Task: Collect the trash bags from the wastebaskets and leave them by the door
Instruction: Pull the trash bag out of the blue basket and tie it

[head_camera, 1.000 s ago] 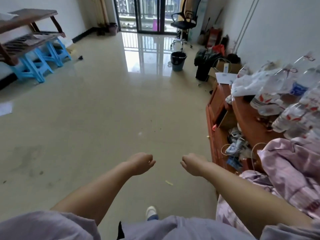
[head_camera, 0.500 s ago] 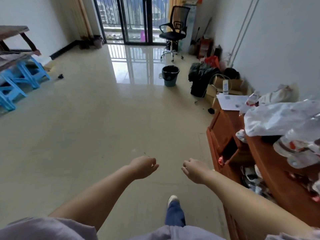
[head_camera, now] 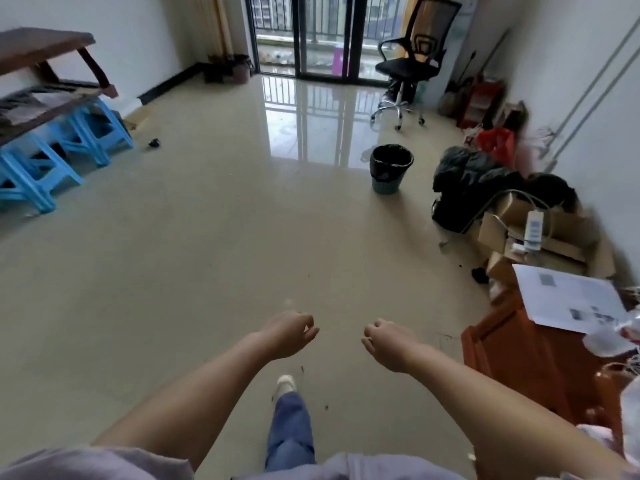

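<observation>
Near the frame's bottom centre, the left hand (head_camera: pixel 289 334) and right hand (head_camera: pixel 386 344) are held out over the floor (head_camera: pixel 173 271), fingers loosely curled, holding nothing. Beyond the hands, well apart from them, the wastebasket (head_camera: pixel 390 169) stands upright on the floor, lined with a black bag (head_camera: pixel 391 157) folded over its rim. Right of the wastebasket lie a dark pile (head_camera: pixel 474 181) and boxes (head_camera: pixel 540 230). Behind the wastebasket stands a chair (head_camera: pixel 412 64), before the glass door (head_camera: pixel 311 36).

wastebasket (head_camera: pixel 390 169) contents hidden, table (head_camera: pixel 41 50) cropped
</observation>
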`<action>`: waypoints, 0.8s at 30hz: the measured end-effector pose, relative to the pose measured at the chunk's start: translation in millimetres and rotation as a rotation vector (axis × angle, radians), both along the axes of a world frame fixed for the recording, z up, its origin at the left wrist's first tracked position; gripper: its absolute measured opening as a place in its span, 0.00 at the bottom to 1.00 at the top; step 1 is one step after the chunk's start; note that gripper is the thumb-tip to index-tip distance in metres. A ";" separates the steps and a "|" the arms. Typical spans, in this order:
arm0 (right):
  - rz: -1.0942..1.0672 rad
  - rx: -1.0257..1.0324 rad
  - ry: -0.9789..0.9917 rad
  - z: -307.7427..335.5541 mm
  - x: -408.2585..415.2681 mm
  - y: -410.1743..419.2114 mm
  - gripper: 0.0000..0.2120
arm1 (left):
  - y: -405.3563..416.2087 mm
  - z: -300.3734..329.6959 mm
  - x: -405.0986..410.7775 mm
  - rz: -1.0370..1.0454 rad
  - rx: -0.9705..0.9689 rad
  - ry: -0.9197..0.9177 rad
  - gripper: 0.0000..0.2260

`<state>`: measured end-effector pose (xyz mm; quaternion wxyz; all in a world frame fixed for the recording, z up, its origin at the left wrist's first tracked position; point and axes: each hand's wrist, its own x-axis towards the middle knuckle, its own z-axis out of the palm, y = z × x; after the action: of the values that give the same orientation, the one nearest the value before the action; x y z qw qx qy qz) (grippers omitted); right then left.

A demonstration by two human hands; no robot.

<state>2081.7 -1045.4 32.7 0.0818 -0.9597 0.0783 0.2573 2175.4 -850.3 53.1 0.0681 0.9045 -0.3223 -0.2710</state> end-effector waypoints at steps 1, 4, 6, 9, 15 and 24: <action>0.001 -0.005 -0.007 -4.6 27.8 -8.0 0.19 | -8.0 -4.0 27.6 0.004 -0.001 -0.002 0.17; -0.024 0.010 -0.032 -14.3 113.5 -30.3 0.19 | -27.9 -9.7 114.0 0.008 -0.022 0.000 0.16; -0.072 0.032 -0.044 -16.1 168.8 -43.0 0.18 | -38.7 -4.3 172.9 -0.010 -0.015 -0.001 0.16; -0.151 0.084 -0.084 -9.6 246.8 -61.4 0.18 | -55.4 7.9 261.3 -0.039 0.005 -0.021 0.17; -0.249 0.100 -0.095 0.0 353.4 -109.9 0.18 | -121.8 7.9 392.0 -0.184 0.089 -0.077 0.18; -0.277 0.042 -0.063 -14.3 523.9 -247.4 0.18 | -276.7 -10.1 563.3 -0.304 0.090 -0.096 0.18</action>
<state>2605.6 -1292.9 18.4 0.1392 -0.9454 0.2020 0.2147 2738.7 -1127.0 43.0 -0.0296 0.8593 -0.4457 -0.2490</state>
